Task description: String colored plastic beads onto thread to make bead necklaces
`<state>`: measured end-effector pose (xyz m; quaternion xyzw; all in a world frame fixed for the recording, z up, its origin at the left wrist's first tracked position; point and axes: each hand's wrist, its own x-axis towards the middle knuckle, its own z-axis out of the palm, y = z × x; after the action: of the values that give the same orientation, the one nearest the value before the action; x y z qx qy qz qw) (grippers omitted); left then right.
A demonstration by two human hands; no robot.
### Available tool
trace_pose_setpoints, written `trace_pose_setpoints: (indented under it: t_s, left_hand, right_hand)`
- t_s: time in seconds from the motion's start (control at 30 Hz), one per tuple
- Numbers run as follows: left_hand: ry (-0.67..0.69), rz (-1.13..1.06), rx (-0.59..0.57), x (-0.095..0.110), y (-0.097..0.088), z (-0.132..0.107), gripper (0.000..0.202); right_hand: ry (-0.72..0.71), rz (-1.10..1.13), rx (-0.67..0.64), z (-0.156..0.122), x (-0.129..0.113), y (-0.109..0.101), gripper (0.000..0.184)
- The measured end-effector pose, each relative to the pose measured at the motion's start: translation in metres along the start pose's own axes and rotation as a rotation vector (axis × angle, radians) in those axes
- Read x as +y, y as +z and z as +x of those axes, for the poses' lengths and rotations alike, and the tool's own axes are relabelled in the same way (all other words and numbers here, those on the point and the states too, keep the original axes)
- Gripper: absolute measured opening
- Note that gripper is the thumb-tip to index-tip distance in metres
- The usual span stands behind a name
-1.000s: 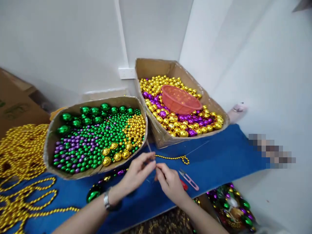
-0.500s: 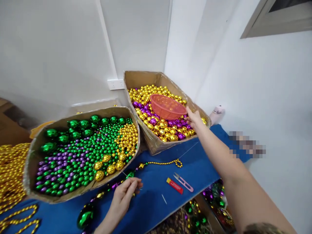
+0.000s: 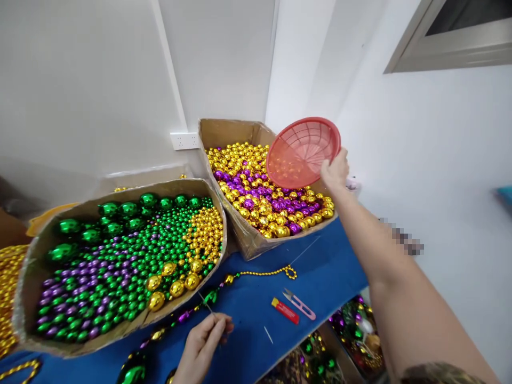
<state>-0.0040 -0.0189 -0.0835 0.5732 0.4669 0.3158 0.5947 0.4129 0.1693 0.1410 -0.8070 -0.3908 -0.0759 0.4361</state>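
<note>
My right hand (image 3: 337, 168) is closed on the rim of a red plastic basket (image 3: 304, 152). The basket is tilted above the far cardboard box (image 3: 250, 248), its hollow side facing me, and no beads show in it. Gold beads (image 3: 262, 205) and purple beads (image 3: 290, 202) fill that box. Low in the view, my left hand (image 3: 208, 341) pinches a thin needle (image 3: 207, 304) that points up and left. Beside it a bead strand (image 3: 184, 317) of green, purple and gold pieces lies on the blue cloth (image 3: 240, 325), ending in a small gold loop.
The nearer box (image 3: 120, 341) holds green, purple and gold beads. Pink thread snips (image 3: 300, 305), a red and yellow packet (image 3: 285, 311) and a thin white stick (image 3: 268, 335) lie on the cloth. Gold bead strings (image 3: 11, 298) are at left. Boxes of ornaments (image 3: 356, 330) stand below the table edge.
My right hand has lifted the red basket up and to the right, off the beads, and tipped it toward me. My left hand keeps its pinch, slightly lower in view.
</note>
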Motion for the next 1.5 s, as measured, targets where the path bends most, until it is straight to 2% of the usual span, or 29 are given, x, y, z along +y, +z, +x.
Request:
trace_pose_setpoints:
  t_s: [0.07,0.17,0.27,0.4,0.53,0.63,0.8,1.07,1.2,1.3,1.5]
  left_hand:
    - [-0.011,-0.011,-0.020,0.000,0.002,0.001,0.049]
    - [-0.015,-0.016,-0.050,0.002,0.006,0.003,0.049]
    - [-0.014,-0.020,-0.052,0.002,0.009,0.004,0.048]
    - [-0.015,-0.035,-0.060,-0.004,0.012,0.006,0.046]
    - [-0.009,-0.042,-0.067,-0.006,0.014,0.004,0.044]
    - [0.009,-0.035,-0.075,-0.006,0.015,0.003,0.044]
    - [0.012,-0.015,-0.133,-0.006,0.019,0.006,0.045]
    - [0.015,0.008,-0.133,0.001,0.023,0.004,0.047]
    - [0.001,-0.017,-0.120,-0.002,0.021,0.004,0.049]
    - [0.002,-0.031,-0.130,-0.006,0.020,0.004,0.049]
    - [-0.001,-0.047,-0.139,-0.004,0.021,0.004,0.048]
  right_hand:
    - [-0.055,-0.109,0.033,-0.002,0.003,-0.014,0.049]
    - [-0.133,-0.209,0.005,-0.011,0.005,-0.021,0.047]
    - [-0.216,-0.312,-0.061,-0.024,0.001,-0.015,0.048]
    - [-0.354,-0.470,-0.199,-0.041,-0.012,0.005,0.054]
    - [-0.382,-0.469,-0.236,-0.054,-0.018,0.015,0.063]
    - [-0.375,-0.450,-0.233,-0.059,-0.014,0.011,0.067]
    - [-0.442,-0.444,-0.235,-0.070,-0.009,0.009,0.069]
    - [-0.323,-0.363,-0.262,-0.077,-0.016,0.049,0.071]
    - [-0.278,-0.245,-0.198,-0.072,-0.012,0.061,0.070]
    - [-0.193,-0.149,-0.161,-0.064,-0.002,0.064,0.068]
    - [0.033,0.040,-0.170,-0.057,0.005,0.078,0.061]
